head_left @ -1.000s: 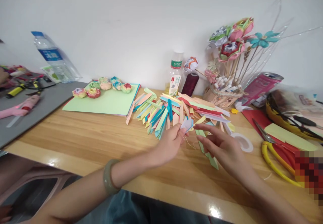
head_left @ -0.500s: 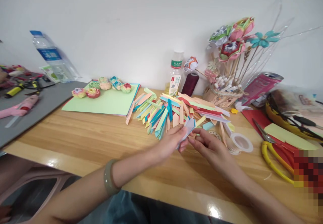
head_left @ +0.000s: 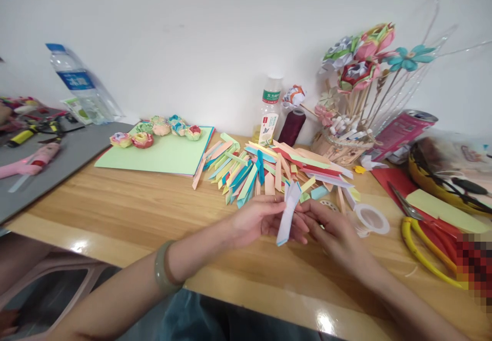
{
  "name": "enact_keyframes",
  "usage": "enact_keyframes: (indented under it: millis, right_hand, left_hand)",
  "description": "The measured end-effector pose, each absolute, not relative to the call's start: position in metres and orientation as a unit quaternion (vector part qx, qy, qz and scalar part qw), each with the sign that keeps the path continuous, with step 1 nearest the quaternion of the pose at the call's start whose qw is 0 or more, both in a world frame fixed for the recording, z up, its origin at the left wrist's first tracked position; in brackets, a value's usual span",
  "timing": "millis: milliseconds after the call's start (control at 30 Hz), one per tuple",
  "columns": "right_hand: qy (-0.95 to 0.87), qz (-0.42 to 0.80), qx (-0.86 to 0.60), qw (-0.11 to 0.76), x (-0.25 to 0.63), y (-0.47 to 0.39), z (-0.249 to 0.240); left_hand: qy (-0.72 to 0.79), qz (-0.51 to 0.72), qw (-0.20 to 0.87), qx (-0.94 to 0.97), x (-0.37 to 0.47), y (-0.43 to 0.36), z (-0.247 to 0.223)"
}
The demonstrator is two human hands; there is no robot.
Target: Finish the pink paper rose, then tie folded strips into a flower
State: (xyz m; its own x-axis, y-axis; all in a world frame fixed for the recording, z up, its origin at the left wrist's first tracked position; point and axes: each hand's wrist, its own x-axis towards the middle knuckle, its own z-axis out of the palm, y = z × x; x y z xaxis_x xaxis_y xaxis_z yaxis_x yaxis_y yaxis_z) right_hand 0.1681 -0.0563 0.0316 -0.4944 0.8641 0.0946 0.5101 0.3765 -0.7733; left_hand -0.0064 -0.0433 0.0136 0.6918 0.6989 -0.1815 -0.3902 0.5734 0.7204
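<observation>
A small bundle of folded pale lilac paper strips (head_left: 288, 214) with blue edges stands tilted above the table, pinched in at its middle. My left hand (head_left: 261, 221) grips it between thumb and fingers. On its right side, my right hand (head_left: 332, 226) has its fingers drawn together close against the bundle; what they pinch is too small to make out. A white spool of thread (head_left: 378, 219) lies just beyond my right hand. Behind both hands spreads a pile of folded coloured paper strips (head_left: 248, 174).
Yellow-handled scissors (head_left: 417, 251) lie at the right on red paper. Several paper flowers (head_left: 142, 140) sit on green sheets (head_left: 161, 159). A drink bottle (head_left: 269, 110), a dark thread cone (head_left: 292, 127) and a basket of paper flowers (head_left: 338, 149) line the wall. A pink glue gun (head_left: 38, 159) is far left.
The lilac strip bundle has turned more upright and now shows its length. My left fingers have opened out somewhat behind it, and my right hand has shifted slightly right.
</observation>
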Motion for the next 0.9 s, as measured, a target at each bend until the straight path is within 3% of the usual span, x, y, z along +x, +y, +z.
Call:
enact_keyframes:
  millis: [533,900]
  right_hand:
    - [-0.818,0.305,-0.424,0.242,0.1629,-0.0568,0.0285]
    - [-0.795,0.313,-0.436,0.283,0.1665,-0.056,0.022]
  left_hand:
    - [0.257,0.327,0.862,0.291,-0.0071,-0.046,0.019]
    - [0.241,0.343,0.869,0.263,-0.0077,-0.0451,0.018]
